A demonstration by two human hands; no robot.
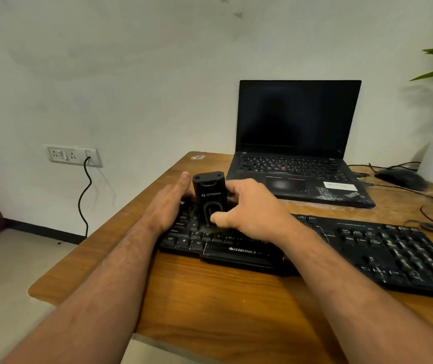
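- Gripping the black handheld cleaner [208, 194], the right hand [249, 206] is wrapped round its right side, thumb low on the front face. The cleaner stands upright, base on the left-hand keys of the black keyboard [394, 253].
- Left hand [169, 206] lies on the keyboard's left end just beside the cleaner. The one finger that shows is straight and holds nothing; the other fingertips are hidden behind the body.
- Risk: pale grit shows among the keys round the base. Pushing too fast would likely scatter it onto the desk [210, 298] or toward the laptop [299, 119], which carries specks on its palm rest.
- Risk: bearing down hard could depress keys or lever a keycap loose.
- Risk: the thumb sits low on a tall body, so a snag between key rows might tip it.
- Risk: if the left hand lifts, the keyboard may skid toward the near desk edge.
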